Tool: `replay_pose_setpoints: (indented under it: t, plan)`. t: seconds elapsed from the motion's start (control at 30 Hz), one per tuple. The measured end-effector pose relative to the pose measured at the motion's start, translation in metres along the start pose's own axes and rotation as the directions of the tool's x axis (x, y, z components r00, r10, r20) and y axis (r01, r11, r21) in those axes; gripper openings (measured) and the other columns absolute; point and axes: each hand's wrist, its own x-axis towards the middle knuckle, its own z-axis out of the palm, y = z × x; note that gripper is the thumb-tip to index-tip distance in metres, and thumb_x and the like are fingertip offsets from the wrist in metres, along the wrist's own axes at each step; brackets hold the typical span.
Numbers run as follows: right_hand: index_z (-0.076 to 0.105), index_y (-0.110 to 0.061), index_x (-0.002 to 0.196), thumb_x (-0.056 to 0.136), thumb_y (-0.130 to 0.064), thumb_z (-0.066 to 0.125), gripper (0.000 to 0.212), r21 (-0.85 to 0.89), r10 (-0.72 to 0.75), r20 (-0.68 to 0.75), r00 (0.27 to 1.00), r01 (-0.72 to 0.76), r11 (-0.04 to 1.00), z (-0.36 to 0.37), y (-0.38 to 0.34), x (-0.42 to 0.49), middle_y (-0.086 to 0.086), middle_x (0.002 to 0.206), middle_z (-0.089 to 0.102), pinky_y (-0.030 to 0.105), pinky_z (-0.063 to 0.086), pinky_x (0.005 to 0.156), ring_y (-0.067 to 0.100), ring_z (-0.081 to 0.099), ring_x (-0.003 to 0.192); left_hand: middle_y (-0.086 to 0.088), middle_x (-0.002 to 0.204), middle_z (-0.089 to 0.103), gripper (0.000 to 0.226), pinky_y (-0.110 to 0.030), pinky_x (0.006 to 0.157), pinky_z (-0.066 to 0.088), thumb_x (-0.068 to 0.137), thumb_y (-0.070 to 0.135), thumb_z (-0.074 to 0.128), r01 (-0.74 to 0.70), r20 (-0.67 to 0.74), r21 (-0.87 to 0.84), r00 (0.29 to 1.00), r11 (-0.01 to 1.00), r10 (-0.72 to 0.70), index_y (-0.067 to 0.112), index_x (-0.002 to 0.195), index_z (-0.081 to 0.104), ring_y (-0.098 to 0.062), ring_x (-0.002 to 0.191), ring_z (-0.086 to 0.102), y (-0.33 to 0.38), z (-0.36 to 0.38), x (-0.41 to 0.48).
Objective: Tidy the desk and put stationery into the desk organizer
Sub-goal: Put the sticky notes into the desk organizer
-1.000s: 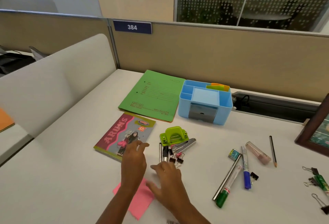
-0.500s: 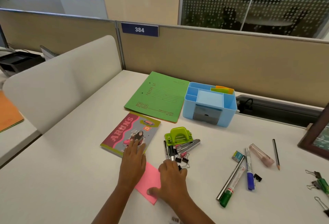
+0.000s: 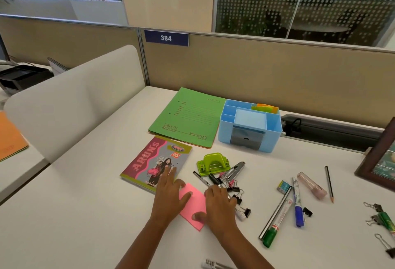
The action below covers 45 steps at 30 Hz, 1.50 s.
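Observation:
A pink paper sheet [image 3: 193, 204] lies flat on the white desk, between my hands. My left hand [image 3: 168, 196] rests flat, its fingers reaching onto the notebook [image 3: 149, 161] and its thumb on the sheet. My right hand [image 3: 220, 206] lies over a pile of pens and binder clips [image 3: 239, 196], with its thumb pressing the sheet's near edge. The blue desk organizer [image 3: 273, 140] stands at the back, holding orange and green sticky notes [image 3: 265, 108]. Whether my right fingers grip a pen is hidden.
A green folder [image 3: 188, 117] lies left of the organizer. A green hole punch [image 3: 211, 161] and a stapler [image 3: 235, 169] sit just ahead of my hands. To the right lie a green marker [image 3: 275, 223], a blue marker [image 3: 298, 204], a pencil [image 3: 329, 183], more clips [image 3: 376, 213] and a picture frame [image 3: 376, 157].
The pink sheet has slid away from me, up to the notebook's corner and the pens. Both hands moved forward with it.

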Motion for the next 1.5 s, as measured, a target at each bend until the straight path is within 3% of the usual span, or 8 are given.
replay_pose_setpoints:
  t: [0.1,0.27,0.37,0.53,0.93,1.2,1.33,1.5]
  plan:
    - [0.04,-0.01,0.127,0.075,-0.054,0.061,0.071,0.025,0.02,-0.031,0.999,-0.019,1.0,0.0,-0.002,-0.002,0.003,0.131,0.039,0.041,0.033,0.094,0.021,0.034,0.124,-0.012,0.154,0.014,0.026,-0.036,0.115,0.006,0.085,0.033,0.061,0.121,0.054,-0.176,0.992,0.977,-0.114,0.015,0.103,0.063,-0.028,0.143,-0.002,0.009,-0.003,0.004]
    - [0.053,-0.007,0.116,0.059,-0.057,0.074,0.079,0.004,0.037,-0.169,0.985,-0.037,0.999,0.002,-0.005,0.0,0.004,0.119,0.051,0.046,0.042,0.083,0.023,0.048,0.112,-0.008,0.155,0.007,0.028,-0.032,0.115,0.004,0.088,0.034,0.057,0.131,0.106,-0.064,0.987,0.989,-0.123,0.019,0.112,0.059,-0.025,0.143,-0.007,0.023,0.0,0.005]
    - [0.063,-0.005,0.099,0.041,-0.06,0.081,0.082,-0.018,0.064,-0.179,0.982,-0.068,0.998,0.001,-0.004,0.0,0.007,0.104,0.06,0.046,0.047,0.069,0.024,0.059,0.096,-0.009,0.155,0.007,0.044,-0.033,0.116,0.005,0.093,0.041,0.045,0.151,0.075,0.106,0.984,0.983,-0.159,0.019,0.131,0.042,-0.027,0.143,-0.004,0.034,0.001,0.002]
    - [0.035,-0.01,0.131,0.082,-0.045,0.058,0.065,0.09,0.041,0.009,0.999,-0.042,0.995,0.011,-0.002,0.001,0.005,0.137,0.034,0.04,0.028,0.101,0.022,0.029,0.129,-0.008,0.153,0.015,0.046,-0.032,0.115,0.009,0.093,0.042,0.045,0.173,0.081,0.15,0.979,0.973,-0.187,0.016,0.13,0.045,-0.027,0.143,0.001,0.047,-0.004,0.003]
    - [0.034,-0.018,0.124,0.075,-0.04,0.067,0.063,0.337,0.089,-0.054,0.995,-0.065,0.939,0.015,0.008,0.002,-0.002,0.127,0.041,0.031,0.033,0.093,0.018,0.036,0.12,-0.007,0.096,0.056,0.016,-0.022,0.063,0.04,0.083,0.014,0.064,0.344,0.236,-0.413,0.935,0.843,-0.265,0.018,0.086,0.05,-0.018,0.086,0.052,0.041,-0.015,0.025]
    - [0.048,-0.021,0.099,0.083,-0.006,0.063,0.027,0.958,0.284,-0.096,0.954,0.011,0.287,-0.009,0.038,0.011,0.0,0.081,0.062,0.02,0.047,0.066,0.02,0.059,0.08,-0.011,0.102,0.056,0.021,-0.023,0.06,0.041,0.092,0.006,0.051,0.304,0.139,-0.847,0.918,0.435,-0.371,0.003,0.111,0.057,-0.023,0.087,0.05,0.062,-0.047,0.042]
    - [0.06,-0.015,0.089,0.088,-0.002,0.055,0.014,0.967,0.303,-0.192,0.933,0.128,0.218,-0.027,0.057,0.018,0.004,0.082,0.066,0.016,0.051,0.061,0.011,0.064,0.069,-0.014,0.103,0.059,0.008,-0.038,0.079,0.048,0.092,0.008,0.052,0.298,0.204,-0.922,0.917,0.247,-0.343,0.009,0.099,0.055,-0.026,0.091,0.053,0.083,-0.038,0.048]
    - [0.059,-0.01,0.1,0.09,-0.006,0.053,0.013,0.865,0.415,-0.424,0.805,0.224,0.449,-0.06,0.098,0.029,0.003,0.083,0.063,0.011,0.053,0.056,0.005,0.064,0.057,-0.013,0.111,0.059,0.022,-0.037,0.083,0.044,0.092,0.014,0.05,0.072,-0.202,-0.6,0.95,0.797,-0.238,0.009,0.112,0.057,-0.026,0.103,0.055,0.088,-0.005,0.045]
